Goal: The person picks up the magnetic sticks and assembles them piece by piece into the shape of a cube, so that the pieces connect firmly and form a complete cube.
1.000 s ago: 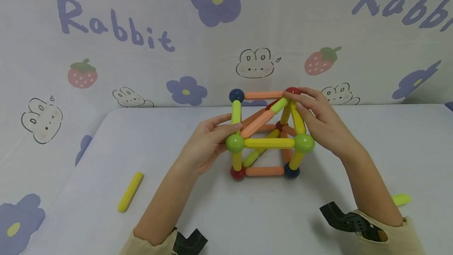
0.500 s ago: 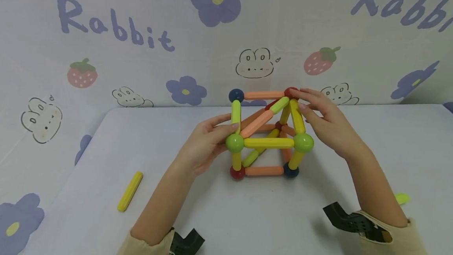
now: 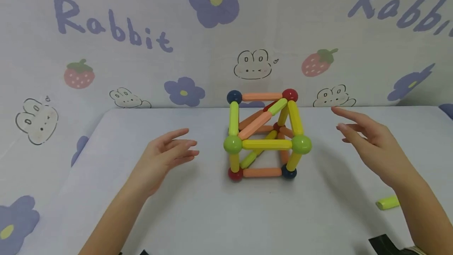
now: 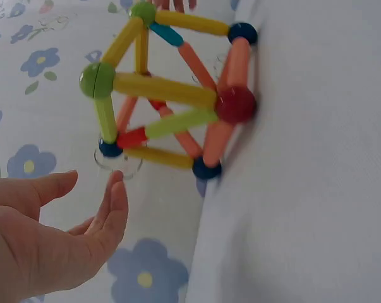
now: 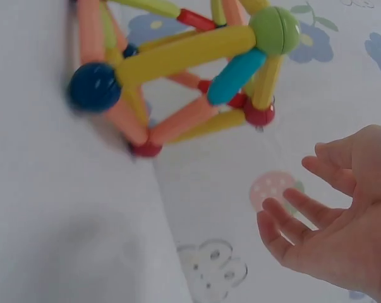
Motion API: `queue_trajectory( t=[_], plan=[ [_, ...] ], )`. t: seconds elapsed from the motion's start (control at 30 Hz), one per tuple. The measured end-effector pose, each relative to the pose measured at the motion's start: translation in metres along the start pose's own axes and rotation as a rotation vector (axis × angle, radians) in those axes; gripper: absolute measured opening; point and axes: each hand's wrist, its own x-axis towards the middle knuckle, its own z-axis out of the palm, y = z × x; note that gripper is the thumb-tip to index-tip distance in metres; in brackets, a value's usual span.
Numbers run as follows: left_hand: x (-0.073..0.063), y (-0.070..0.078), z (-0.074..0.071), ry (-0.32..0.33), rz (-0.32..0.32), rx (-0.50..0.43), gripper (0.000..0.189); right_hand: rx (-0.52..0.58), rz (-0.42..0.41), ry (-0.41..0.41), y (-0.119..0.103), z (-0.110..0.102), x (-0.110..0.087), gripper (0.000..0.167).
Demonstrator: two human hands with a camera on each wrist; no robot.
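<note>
A cube-shaped frame of toy building sticks and balls (image 3: 267, 144) stands by itself on the white table. Its sticks are yellow, orange and lime, with green, red and dark blue balls (image 3: 234, 97) at the corners. Diagonal sticks cross its faces, and the right wrist view shows a teal piece (image 5: 236, 77) on one of them. To the left of the frame, my left hand (image 3: 166, 156) hovers apart from it, fingers loosely extended. My right hand (image 3: 375, 145) is off to its right, fingers relaxed and holding nothing.
A loose lime stick (image 3: 387, 202) lies at the right of the table (image 3: 247, 219), partly hidden by my right forearm. Behind the table hangs a cloth (image 3: 141, 70) printed with flowers, rabbits and strawberries.
Both hands have let go of the stick frame and moved apart, left hand to the left, right hand to the right. The frame stays in place. My left forearm now covers where the yellow stick lay.
</note>
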Motion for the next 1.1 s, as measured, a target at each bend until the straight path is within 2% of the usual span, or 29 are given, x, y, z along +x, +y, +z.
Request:
queue_trajectory(
  t=[0.2, 0.3, 0.4, 0.53, 0.63, 0.77, 0.87, 0.93, 1.1],
  plan=[
    [-0.028, -0.024, -0.041, 0.171, -0.004, 0.152, 0.054, -0.030, -0.026, 0.031, 0.040, -0.019, -0.038, 0.048],
    [-0.039, -0.038, -0.057, 0.248, -0.048, 0.243, 0.054, -0.072, 0.002, 0.023, 0.059, -0.025, -0.053, 0.045],
    [-0.048, -0.051, -0.068, 0.292, -0.116, 0.332, 0.057, -0.142, 0.057, -0.008, 0.078, -0.029, -0.065, 0.044],
    [-0.055, -0.064, -0.078, 0.291, -0.187, 0.414, 0.062, -0.249, 0.170, -0.122, 0.097, -0.035, -0.073, 0.054],
    [-0.058, -0.069, -0.083, 0.281, -0.214, 0.436, 0.062, -0.300, 0.214, -0.191, 0.108, -0.036, -0.077, 0.054],
    [-0.060, -0.073, -0.087, 0.314, -0.221, 0.448, 0.061, -0.318, 0.246, -0.220, 0.115, -0.031, -0.081, 0.042],
    [-0.059, -0.076, -0.090, 0.330, -0.209, 0.481, 0.059, -0.331, 0.272, -0.225, 0.116, -0.030, -0.080, 0.039],
    [-0.058, -0.078, -0.092, 0.319, -0.202, 0.496, 0.057, -0.319, 0.252, -0.210, 0.115, -0.029, -0.080, 0.038],
    [-0.056, -0.082, -0.093, 0.279, -0.203, 0.485, 0.051, -0.255, 0.114, -0.141, 0.110, -0.025, -0.081, 0.028]
  ],
)
